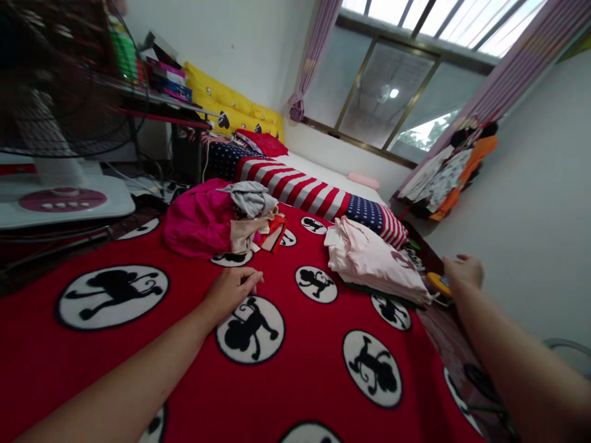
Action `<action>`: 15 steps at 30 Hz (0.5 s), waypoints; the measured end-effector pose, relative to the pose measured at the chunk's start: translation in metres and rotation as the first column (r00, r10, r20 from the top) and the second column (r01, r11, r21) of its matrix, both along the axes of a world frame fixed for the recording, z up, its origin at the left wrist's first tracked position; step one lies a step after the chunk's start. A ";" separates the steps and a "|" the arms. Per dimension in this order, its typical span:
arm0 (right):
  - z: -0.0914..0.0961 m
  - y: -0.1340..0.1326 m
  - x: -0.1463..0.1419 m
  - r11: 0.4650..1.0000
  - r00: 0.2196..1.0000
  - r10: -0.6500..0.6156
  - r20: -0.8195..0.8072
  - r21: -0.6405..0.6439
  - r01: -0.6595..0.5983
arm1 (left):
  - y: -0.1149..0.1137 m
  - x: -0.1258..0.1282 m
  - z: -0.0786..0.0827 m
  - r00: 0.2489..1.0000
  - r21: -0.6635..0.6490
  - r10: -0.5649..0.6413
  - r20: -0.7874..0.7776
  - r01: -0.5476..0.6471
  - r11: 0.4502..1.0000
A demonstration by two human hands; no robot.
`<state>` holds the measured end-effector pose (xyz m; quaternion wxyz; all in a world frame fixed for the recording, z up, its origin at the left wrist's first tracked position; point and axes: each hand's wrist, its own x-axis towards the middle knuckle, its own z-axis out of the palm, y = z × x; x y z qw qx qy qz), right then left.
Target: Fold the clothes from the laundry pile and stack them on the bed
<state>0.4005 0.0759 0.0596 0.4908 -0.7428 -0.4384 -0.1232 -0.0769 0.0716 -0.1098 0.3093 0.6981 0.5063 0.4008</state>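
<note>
Just beyond the left hand, the crumpled pink cloth [198, 221] lies unfolded against a loose heap of grey [253, 198] and beige garments [247, 234]. The left hand [236, 288] is low over the red blanket [300, 375], forearm stretched forward, fingers loosely bent; whether they pinch anything cannot be told. Between the hands, nearer the right, the pale stack of clothes [376, 258] already lies folded flat. The right hand [463, 271] is out past the stack's right end, arm extended, fingers curled; its grip cannot be made out.
</note>
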 end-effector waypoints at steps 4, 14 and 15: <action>-0.061 -0.016 -0.044 0.997 0.980 0.059 -0.189 0.063 -0.048 | 0.000 0.001 0.000 1.000 0.028 0.010 0.001 -0.010 1.000; -0.136 -0.107 -0.296 0.791 0.152 0.470 -0.869 0.339 -0.509 | -0.006 -0.003 0.008 0.998 0.039 -0.039 0.046 0.037 0.999; -0.139 -0.113 -0.308 0.775 0.118 0.464 -0.878 0.338 -0.535 | -0.007 -0.003 0.008 0.997 0.040 -0.045 0.055 0.042 0.998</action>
